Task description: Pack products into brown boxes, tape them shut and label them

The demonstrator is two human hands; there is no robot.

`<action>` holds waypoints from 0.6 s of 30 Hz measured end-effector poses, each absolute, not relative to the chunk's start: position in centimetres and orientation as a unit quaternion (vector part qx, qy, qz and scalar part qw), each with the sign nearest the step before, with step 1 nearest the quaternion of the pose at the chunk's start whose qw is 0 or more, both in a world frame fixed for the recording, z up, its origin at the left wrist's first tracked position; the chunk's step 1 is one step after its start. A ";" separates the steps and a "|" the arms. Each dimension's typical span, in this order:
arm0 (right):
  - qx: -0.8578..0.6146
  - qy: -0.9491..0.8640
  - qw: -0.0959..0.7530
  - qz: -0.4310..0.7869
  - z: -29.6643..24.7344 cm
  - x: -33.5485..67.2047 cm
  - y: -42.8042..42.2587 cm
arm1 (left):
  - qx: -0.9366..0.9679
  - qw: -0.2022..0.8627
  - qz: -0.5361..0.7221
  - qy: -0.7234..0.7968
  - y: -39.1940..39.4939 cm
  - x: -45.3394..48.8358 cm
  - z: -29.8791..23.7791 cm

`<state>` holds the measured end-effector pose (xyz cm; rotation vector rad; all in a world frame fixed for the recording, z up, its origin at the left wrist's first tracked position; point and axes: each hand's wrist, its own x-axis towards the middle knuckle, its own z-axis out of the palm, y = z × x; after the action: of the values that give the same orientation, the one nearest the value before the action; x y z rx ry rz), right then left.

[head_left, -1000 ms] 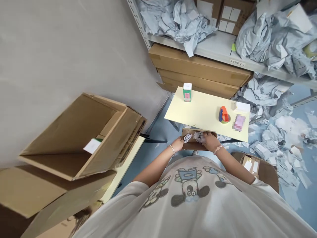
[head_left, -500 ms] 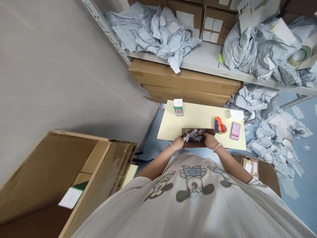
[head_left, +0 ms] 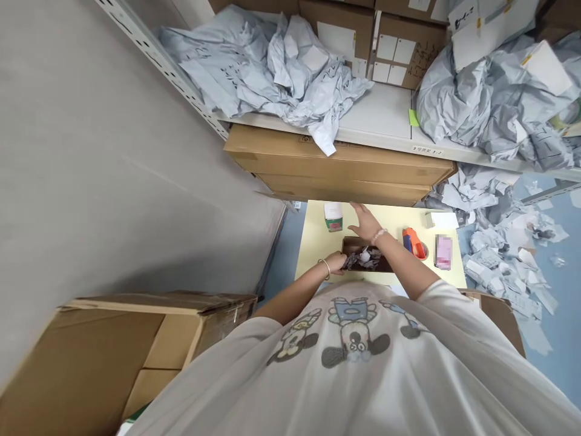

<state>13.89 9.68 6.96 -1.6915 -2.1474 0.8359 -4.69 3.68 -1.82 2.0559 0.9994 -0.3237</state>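
Two hands at the open cardboard box (head_left: 351,246) on the counter (head_left: 315,245): we see the right hand (head_left: 365,223) newly lifted away, grip spread; the left hand (head_left: 334,263) stays beside the crumpled paper (head_left: 364,258) inside, grip unclear.

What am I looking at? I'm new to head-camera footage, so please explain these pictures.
These come from one camera worn on a person's head, looking down, so the printed shirt at the bottom is their own. There is no machine, just two bare hands. The left hand is at the edge of a small cardboard box holding crumpled paper; whether it grips, I cannot tell. The open right hand is over a pale yellow board. Also on the board are an orange-and-blue tape dispenser and a small carton.
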 end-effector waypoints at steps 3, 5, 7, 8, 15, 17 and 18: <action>-0.574 -0.750 0.084 0.319 4.8 11.1 13.6 | 0.802 0.405 -0.140 0.416 3.6 -4.4 -2.1; -0.572 -0.741 0.062 0.347 3.8 9.9 15.0 | 0.798 0.399 -0.151 0.426 3.6 -4.3 -2.4; -0.564 -0.742 0.082 0.353 3.7 9.5 15.3 | 0.797 0.393 -0.156 0.431 3.5 -4.1 -2.6; -0.558 -0.747 0.111 0.345 4.0 9.7 15.2 | 0.796 0.391 -0.158 0.434 3.5 -4.0 -2.7; -0.523 -0.733 0.359 0.245 13.5 17.8 9.5 | 0.791 0.404 -0.134 0.439 3.8 -3.8 -2.7; -0.510 -0.743 0.355 0.248 16.2 20.1 6.5 | 0.783 0.434 -0.097 0.435 3.9 -3.9 -2.6; -0.502 -0.755 0.338 0.253 17.1 20.8 5.0 | 0.777 0.451 -0.070 0.433 3.9 -4.0 -2.6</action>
<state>20.77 4.97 17.05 -1.3088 -1.9663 0.6590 -3.99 3.92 -2.63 1.9207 1.0694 -0.1739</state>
